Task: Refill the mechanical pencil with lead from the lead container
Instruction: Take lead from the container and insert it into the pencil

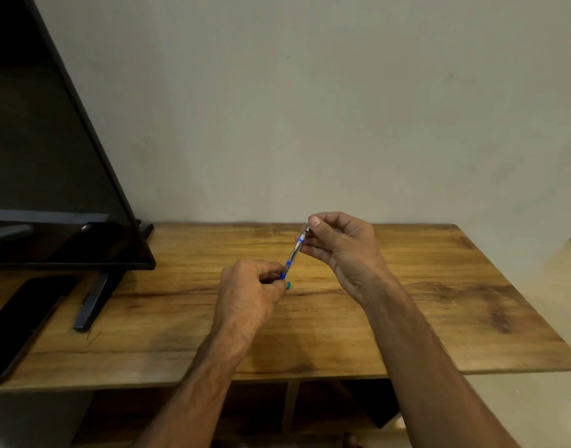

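While left hand (248, 286) clamps mechanical pencil (292, 257) low, its axis tilts up-right to right hand (337, 244), fingers pinched on top end, over table (439, 286).

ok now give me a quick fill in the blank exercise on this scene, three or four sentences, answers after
1. The mechanical pencil is held by ____ hands at once.
2. The right hand pinches the pencil's ____ end, the one farther from the camera.
3. A small teal piece shows just below the ____ hand's fingers.
4. The dark phone lies flat on the wooden table, on its ____ side.

Missing words: both; upper; left; left
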